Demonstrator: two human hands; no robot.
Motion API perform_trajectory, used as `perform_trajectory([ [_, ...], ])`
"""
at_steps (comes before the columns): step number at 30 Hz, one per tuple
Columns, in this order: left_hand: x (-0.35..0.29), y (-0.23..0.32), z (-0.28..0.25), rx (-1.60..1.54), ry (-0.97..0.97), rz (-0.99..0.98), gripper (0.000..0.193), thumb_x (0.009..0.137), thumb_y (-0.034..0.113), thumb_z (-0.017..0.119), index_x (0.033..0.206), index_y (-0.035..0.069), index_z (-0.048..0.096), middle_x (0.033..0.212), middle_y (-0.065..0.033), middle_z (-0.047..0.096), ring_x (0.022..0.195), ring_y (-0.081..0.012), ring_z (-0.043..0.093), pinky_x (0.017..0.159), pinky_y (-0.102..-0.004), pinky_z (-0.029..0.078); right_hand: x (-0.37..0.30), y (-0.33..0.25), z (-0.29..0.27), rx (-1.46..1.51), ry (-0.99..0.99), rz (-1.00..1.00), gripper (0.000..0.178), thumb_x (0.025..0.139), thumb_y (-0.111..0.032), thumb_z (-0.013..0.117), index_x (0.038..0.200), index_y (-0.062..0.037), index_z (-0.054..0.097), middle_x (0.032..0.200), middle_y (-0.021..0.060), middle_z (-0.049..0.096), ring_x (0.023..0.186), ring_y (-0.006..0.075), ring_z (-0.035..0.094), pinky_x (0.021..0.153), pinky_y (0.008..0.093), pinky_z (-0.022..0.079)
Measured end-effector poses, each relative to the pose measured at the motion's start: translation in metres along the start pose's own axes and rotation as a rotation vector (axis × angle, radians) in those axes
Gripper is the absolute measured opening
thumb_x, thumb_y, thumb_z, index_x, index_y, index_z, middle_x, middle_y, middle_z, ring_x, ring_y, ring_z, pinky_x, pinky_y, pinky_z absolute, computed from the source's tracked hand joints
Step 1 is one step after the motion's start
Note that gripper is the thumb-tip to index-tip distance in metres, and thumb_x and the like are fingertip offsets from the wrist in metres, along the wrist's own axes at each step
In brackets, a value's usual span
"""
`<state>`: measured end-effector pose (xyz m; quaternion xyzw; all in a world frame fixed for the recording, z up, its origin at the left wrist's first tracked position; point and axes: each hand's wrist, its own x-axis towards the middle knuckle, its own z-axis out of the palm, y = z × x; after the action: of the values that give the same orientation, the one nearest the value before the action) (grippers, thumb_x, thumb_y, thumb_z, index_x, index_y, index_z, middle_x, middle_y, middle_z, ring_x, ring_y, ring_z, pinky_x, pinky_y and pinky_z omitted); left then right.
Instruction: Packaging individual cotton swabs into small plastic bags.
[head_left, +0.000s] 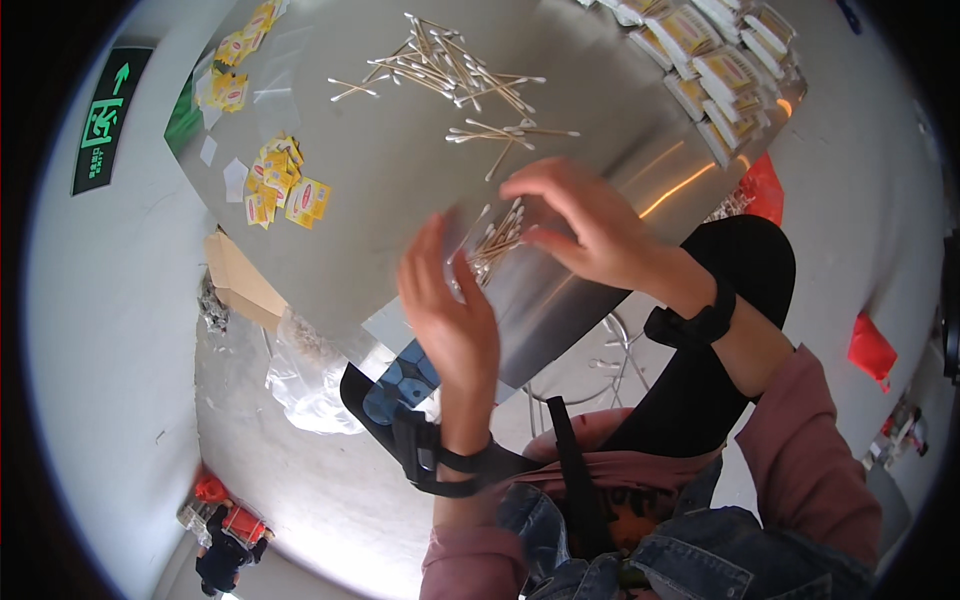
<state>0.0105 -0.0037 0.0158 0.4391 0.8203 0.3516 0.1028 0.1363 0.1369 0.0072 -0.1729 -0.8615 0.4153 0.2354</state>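
Observation:
A loose bunch of cotton swabs (497,245) lies near the table's front edge, between my two hands. On its left side my left hand (447,305) is open, with thumb and fingers apart and slightly smeared by motion. My right hand (597,228) curves over from the right, thumb apart from the fingers, also open. Whether any fingertip touches the swabs I cannot tell. Farther back, a small group of swabs (510,133) lies scattered, and beyond it spreads a larger pile of swabs (450,68).
The grey metal table (350,190) carries yellow packet cards (280,180) at left and stacked swab packs (715,65) at far right. A cardboard box (243,280) and clear plastic bags (312,390) sit below the left edge. Another person (225,545) is at lower left.

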Motion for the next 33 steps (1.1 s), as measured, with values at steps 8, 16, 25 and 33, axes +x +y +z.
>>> perform_trajectory([
  [8, -0.028, 0.014, 0.031, 0.361, -0.144, 0.044, 0.090, 0.090, 0.036, 0.066, 0.152, -0.008, 0.018, 0.159, -0.0271, 0.019, 0.150, -0.0398, 0.015, 0.120, -0.0548, 0.014, -0.009, 0.006, -0.003, -0.104, -0.047, -0.101, 0.027, 0.075, -0.005, 0.073, 0.100, -0.0097, 0.062, 0.094, 0.0035, 0.062, 0.095, 0.0248, 0.059, 0.086, 0.0389, 0.046],
  [16, -0.038, 0.002, 0.023, 0.162, -0.055, -0.016, 0.100, 0.084, 0.029, 0.074, 0.155, -0.004, 0.010, 0.160, -0.0270, 0.017, 0.150, -0.0428, 0.014, 0.118, -0.0608, 0.011, 0.000, 0.009, 0.016, -0.347, -0.082, -0.331, 0.009, 0.075, -0.012, 0.066, 0.083, -0.0093, 0.061, 0.083, -0.0009, 0.060, 0.088, 0.0178, 0.057, 0.079, 0.0298, 0.046],
  [25, -0.066, -0.015, -0.004, 0.192, 0.006, -0.054, 0.097, 0.084, 0.021, 0.072, 0.154, -0.007, 0.011, 0.159, -0.0301, 0.016, 0.149, -0.0465, 0.014, 0.117, -0.0615, 0.012, 0.002, 0.009, 0.024, -0.305, -0.087, -0.307, 0.020, 0.069, -0.003, 0.074, 0.087, -0.0082, 0.065, 0.087, -0.0002, 0.061, 0.090, 0.0195, 0.058, 0.086, 0.0326, 0.046],
  [33, -0.082, -0.016, -0.021, 0.082, 0.031, -0.093, 0.094, 0.082, 0.012, 0.070, 0.155, -0.001, 0.012, 0.161, -0.0234, 0.018, 0.150, -0.0423, 0.015, 0.118, -0.0616, 0.009, -0.006, -0.008, 0.004, -0.194, -0.173, -0.368, 0.015, 0.068, -0.004, 0.072, 0.079, -0.0094, 0.063, 0.080, -0.0009, 0.059, 0.088, 0.0191, 0.057, 0.083, 0.0335, 0.046],
])
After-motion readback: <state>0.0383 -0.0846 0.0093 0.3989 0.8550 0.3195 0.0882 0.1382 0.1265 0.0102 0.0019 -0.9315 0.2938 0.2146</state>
